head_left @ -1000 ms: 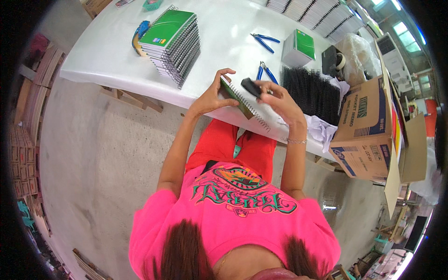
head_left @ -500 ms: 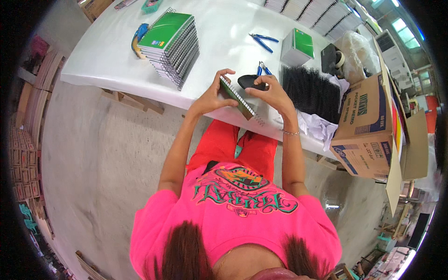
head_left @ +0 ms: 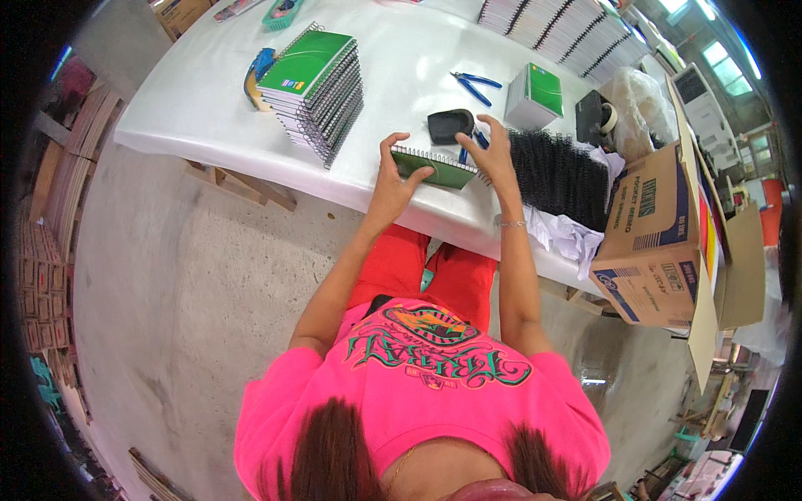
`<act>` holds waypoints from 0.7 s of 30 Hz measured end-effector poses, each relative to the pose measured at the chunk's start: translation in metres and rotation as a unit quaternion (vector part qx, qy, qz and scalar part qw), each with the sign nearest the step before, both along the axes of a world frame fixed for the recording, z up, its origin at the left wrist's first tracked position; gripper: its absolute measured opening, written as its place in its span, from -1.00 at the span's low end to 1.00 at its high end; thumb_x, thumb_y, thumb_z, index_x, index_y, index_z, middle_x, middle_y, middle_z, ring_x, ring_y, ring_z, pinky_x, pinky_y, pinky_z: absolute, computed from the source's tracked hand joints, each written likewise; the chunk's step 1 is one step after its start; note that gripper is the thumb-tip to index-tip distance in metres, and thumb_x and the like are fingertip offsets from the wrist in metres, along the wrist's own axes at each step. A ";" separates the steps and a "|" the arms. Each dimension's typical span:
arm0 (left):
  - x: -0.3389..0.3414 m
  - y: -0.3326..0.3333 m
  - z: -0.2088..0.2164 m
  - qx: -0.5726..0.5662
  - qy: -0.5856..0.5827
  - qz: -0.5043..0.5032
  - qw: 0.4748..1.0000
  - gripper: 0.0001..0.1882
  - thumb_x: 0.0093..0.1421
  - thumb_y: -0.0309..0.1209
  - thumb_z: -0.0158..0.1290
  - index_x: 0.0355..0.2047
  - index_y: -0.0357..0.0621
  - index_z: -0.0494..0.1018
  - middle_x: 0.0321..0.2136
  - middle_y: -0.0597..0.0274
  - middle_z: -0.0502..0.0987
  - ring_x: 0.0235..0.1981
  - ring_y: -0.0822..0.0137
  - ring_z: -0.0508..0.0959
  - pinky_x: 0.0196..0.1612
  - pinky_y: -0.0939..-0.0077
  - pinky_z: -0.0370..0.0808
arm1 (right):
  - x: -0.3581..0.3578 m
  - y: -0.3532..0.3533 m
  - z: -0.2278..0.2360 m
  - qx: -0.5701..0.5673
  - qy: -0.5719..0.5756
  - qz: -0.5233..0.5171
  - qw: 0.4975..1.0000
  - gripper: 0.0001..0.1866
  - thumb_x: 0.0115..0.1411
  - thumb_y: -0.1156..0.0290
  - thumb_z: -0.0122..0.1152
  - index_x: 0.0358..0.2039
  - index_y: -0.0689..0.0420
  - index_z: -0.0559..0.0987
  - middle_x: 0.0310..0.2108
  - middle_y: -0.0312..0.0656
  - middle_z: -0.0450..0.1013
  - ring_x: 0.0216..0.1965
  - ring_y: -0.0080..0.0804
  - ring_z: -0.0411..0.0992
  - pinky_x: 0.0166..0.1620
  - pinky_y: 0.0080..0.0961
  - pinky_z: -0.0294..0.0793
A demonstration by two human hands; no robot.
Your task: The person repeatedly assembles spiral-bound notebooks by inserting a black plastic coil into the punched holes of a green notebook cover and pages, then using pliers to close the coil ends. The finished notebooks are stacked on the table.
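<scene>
A small green-covered spiral notebook point(head_left: 447, 173) is gripped in my left hand point(head_left: 391, 179), thumb on its cover and fingers behind. It tilts over the table's front edge with its wire coil along the top. My right hand point(head_left: 494, 159) is at the notebook's right end, thumb and index finger apart, near the coil's loose tail. Just behind that hand lies a pair of blue-handled pliers point(head_left: 463, 155), partly hidden by the fingers. Beside it sits a black rounded object point(head_left: 449, 127). A pile of black spiral coils point(head_left: 558, 174) lies right of my right hand.
On the white table point(head_left: 200, 108) stand a tall stack of green spiral notebooks point(head_left: 311, 83) at left and a shorter green-topped stack point(head_left: 535, 96) at right. Other blue cutters point(head_left: 476, 86) lie between them. An open cardboard box point(head_left: 647, 238) flanks the right edge. Thick bound stacks point(head_left: 555, 33) line the back.
The notebook has turned from a steep slant to nearly level, its green cover now facing me. My right hand has shifted slightly right, and its thumb and index finger have spread apart.
</scene>
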State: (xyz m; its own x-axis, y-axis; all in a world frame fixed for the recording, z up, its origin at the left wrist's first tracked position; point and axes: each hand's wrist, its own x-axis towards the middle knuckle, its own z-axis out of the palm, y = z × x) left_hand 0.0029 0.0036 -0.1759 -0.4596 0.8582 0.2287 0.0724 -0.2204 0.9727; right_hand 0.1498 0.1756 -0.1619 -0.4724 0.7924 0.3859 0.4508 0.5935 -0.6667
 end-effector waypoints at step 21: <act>0.008 -0.010 -0.001 0.049 -0.060 0.103 0.992 -0.75 0.36 -0.30 0.03 -0.11 -0.19 0.31 -0.32 0.28 0.38 -0.34 0.51 0.35 -0.26 0.61 0.37 | 0.048 -0.084 0.073 -0.273 0.408 0.036 0.870 -0.29 0.20 0.36 0.09 0.37 0.14 0.17 0.00 -0.19 0.30 -0.13 -0.49 0.36 -0.07 -0.49 0.44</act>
State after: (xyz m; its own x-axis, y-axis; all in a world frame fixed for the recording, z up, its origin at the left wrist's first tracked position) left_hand 0.0105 -0.0060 -0.1772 -0.6514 0.7202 0.2389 0.0100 -0.3066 0.9518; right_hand 0.1979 0.0918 -0.0890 -0.2732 0.9429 0.1906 -0.3303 0.0941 -0.9392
